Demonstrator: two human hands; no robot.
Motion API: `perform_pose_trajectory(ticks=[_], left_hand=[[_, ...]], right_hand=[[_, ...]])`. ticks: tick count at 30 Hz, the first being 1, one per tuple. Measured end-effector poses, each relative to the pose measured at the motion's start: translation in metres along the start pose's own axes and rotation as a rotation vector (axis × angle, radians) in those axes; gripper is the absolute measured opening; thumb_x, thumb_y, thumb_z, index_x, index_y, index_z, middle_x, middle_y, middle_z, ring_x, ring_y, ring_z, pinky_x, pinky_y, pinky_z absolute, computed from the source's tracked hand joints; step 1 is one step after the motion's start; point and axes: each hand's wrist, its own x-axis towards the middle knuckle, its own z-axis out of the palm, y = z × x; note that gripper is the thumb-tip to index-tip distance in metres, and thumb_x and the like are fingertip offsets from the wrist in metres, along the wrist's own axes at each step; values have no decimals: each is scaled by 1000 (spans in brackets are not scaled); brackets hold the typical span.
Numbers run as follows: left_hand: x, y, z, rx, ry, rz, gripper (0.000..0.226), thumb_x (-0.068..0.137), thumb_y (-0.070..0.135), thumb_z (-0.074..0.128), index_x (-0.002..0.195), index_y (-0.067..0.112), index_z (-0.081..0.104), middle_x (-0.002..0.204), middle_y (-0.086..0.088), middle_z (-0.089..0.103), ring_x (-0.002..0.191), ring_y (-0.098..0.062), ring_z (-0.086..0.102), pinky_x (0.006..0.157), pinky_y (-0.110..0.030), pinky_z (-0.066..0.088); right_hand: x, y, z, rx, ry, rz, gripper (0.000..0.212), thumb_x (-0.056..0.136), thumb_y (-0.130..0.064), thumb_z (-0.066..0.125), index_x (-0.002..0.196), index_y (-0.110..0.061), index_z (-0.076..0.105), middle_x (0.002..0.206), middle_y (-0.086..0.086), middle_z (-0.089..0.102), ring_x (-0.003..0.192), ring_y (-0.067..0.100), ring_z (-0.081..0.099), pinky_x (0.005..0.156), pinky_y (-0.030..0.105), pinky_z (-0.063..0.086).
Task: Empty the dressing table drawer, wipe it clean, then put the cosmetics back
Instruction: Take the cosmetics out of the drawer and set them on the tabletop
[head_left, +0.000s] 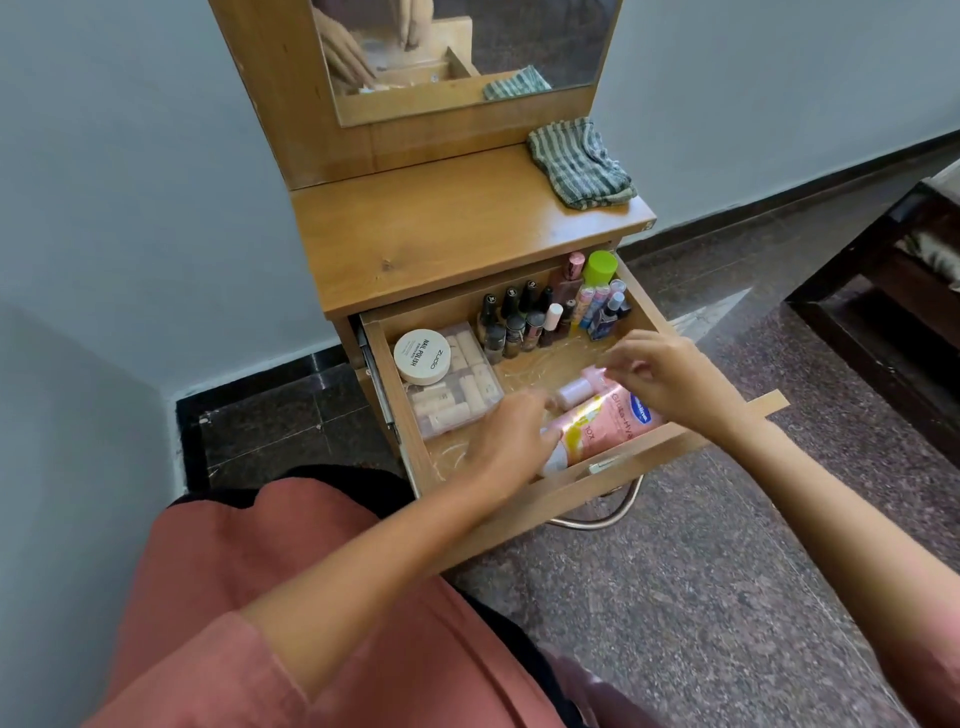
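The drawer (396, 400) stands pulled out from under the dressing table top (441, 234), and the cosmetics lie inside it. A pink lotion bottle (605, 422) lies on its side along the front right corner, its label partly covered by both hands. The left hand (511, 441) lies over the bottle's white cap end; its fingers are blurred, so I cannot tell whether they grip the bottle or only touch it. The right hand (670, 374) hovers over the bottle's far end with fingertips drawn close together; whether they pinch anything cannot be told. A small pale bottle (574, 389) lies between the hands, blurred.

At the left wall sits a clear box (470, 402) of small tubes, with a round tin (422, 357) marked nail polish on top. Dark-capped nail polish bottles (514, 322) stand along the back wall, and a green-capped bottle (599, 267) fills the back right corner, its lower part hidden.

A striped cloth (582, 163) lies crumpled at the top's back right corner, below the mirror (519, 41), which is cut off by the frame.
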Motion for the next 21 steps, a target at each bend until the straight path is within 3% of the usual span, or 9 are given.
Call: perform_pose_trajectory(ticks=[2, 7, 14, 21], left_hand=[[9, -8, 7, 15, -63, -37, 34, 88, 20, 56, 121, 11, 53, 123, -8, 57, 108, -23, 56, 88, -40, 49], [24, -14, 21, 80, -169, -62, 38, 82, 19, 62, 118, 9, 53, 117, -12, 60, 103, -27, 57, 83, -39, 50], [24, -18, 29, 35, -187, -120, 44, 76, 23, 66, 118, 13, 55, 109, -12, 63, 96, -27, 59, 69, -29, 41], [21, -22, 33, -24, -170, -193, 46, 73, 28, 71, 114, 12, 60, 104, -10, 65, 90, -23, 60, 64, -25, 38]], right_hand=[[21, 19, 7, -57, -111, 66, 19, 82, -4, 64, 101, -5, 69, 105, 10, 64, 90, 23, 61, 82, 33, 52], [44, 53, 21, -229, -378, 69, 33, 83, -12, 64, 115, -18, 63, 121, 0, 55, 116, 17, 47, 91, 27, 42], [56, 66, 26, -328, -479, 49, 37, 85, -18, 61, 122, -24, 58, 127, -3, 53, 120, 16, 45, 94, 38, 46], [71, 68, 28, -341, -619, 91, 42, 84, -14, 60, 125, -21, 56, 128, 1, 56, 117, 19, 50, 95, 36, 46]])
